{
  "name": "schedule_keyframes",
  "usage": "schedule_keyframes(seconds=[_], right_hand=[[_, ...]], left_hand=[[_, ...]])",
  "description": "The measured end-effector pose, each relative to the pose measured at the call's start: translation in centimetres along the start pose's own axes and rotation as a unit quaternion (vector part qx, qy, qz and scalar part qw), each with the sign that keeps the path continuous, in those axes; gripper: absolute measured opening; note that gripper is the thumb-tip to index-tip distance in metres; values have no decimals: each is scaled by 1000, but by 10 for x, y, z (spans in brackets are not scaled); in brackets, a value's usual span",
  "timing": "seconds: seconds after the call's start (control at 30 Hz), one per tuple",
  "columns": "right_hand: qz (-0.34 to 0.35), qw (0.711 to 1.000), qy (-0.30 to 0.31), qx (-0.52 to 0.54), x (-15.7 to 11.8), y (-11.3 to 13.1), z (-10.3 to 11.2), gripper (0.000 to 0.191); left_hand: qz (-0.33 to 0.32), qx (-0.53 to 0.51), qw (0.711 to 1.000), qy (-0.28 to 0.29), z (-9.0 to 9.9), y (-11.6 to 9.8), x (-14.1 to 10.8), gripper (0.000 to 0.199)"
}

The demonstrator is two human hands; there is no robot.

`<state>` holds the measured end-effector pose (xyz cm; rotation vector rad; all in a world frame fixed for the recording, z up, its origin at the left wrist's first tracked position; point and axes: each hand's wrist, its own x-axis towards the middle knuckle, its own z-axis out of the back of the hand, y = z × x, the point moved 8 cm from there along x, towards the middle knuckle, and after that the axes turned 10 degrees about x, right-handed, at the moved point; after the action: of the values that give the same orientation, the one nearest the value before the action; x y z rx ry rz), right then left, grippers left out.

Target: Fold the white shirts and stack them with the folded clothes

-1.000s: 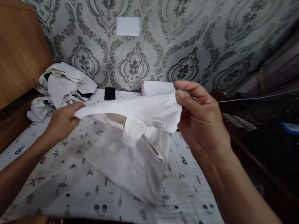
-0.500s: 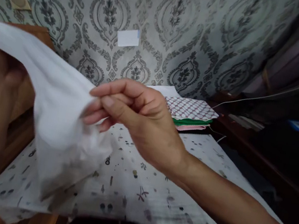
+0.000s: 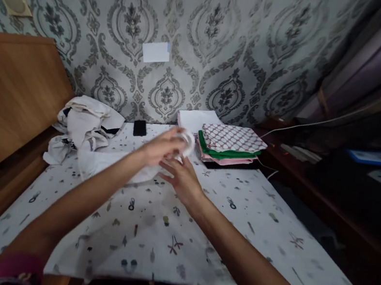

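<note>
handling bunched white cloth [image 3: 189, 144] with both hands over the far half of the counter [image 3: 144, 237], near its middle. left hand [image 3: 163, 148]: grip closed on the bunch, fingers wrapped round it, motion blur on the details. right hand [image 3: 184, 177]: just below and beside the left, fingers parted, close to the cloth; can't tell if that grip pinches any of it.

a white length of fabric [image 3: 140, 178] lies on the counter, passing behind the left forearm; can't tell if it joins the bunch. on the left it meets a crumpled white pile [image 3: 86, 119] with black patches, near the wooden panel [image 3: 1, 104]. small flat black object [image 3: 139, 128] sits just right of the pile.

folded stack right of the hands: checked cloth [image 3: 233, 139] on top, green cloth [image 3: 223, 155] under it, pink cloth [image 3: 233, 163] below that. folded white piece [image 3: 196, 118] just behind the stack, by the patterned wall [image 3: 214, 21]. white card [image 3: 155, 52] on the wall.
</note>
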<state>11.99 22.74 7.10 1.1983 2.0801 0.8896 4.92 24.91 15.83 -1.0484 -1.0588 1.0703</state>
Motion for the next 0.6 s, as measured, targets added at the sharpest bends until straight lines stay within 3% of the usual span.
schedule_keyframes(seconds=[0.07, 0.1, 0.17, 0.2, 0.23, 0.33, 0.4, 0.47, 0.6], right_hand=[[-44, 994, -76, 67, 13, -18, 34, 21], [-65, 988, -110, 89, 17, -25, 50, 14], [-90, 978, -150, 112, 21, -33, 77, 11], [-92, 976, -155, 118, 23, -34, 88, 11], [-89, 976, -156, 122, 23, -34, 98, 11], [-76, 978, -140, 132, 25, -34, 114, 11], [-73, 981, -123, 131, 27, -34, 115, 11], [-62, 985, -115, 116, 31, -30, 115, 13], [-14, 995, -101, 20, 44, 8, 121, 8]], left_hand=[[5, 117, 992, 42, -10, 39, -27, 46], [5, 204, 979, 22, 1, 54, -42, 42], [32, 405, 911, -76, 47, 75, -75, 35], [72, 492, 854, -155, 80, 82, -96, 35], [116, 555, 800, -195, 109, 89, -116, 39], [198, 571, 750, -269, 179, 108, -172, 53], [249, 551, 747, -275, 204, 126, -199, 57], [278, 533, 756, -258, 212, 140, -213, 51], [265, 454, 813, -252, 218, 136, -218, 40]])
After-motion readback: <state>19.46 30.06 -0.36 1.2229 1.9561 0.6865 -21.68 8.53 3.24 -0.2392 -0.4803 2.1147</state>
